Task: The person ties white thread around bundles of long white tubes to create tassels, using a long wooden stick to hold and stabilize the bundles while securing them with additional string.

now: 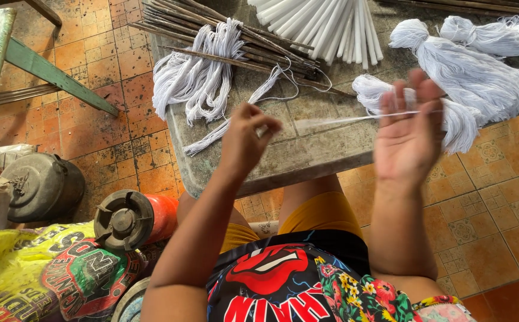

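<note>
Nearest, the left hand (244, 140) is pinched shut on one end of a thin white thread (343, 119), while the right hand (408, 134), blurred, is spread wide with the thread crossing its fingers. Between them the thread runs taut just above the front edge of the worn stone surface (307, 149). Farther back lie a loose hank of white string (197, 77) draped over dark sticks (230, 33), a fan of white rods (325, 24), and tied white tassels (468, 71).
</note>
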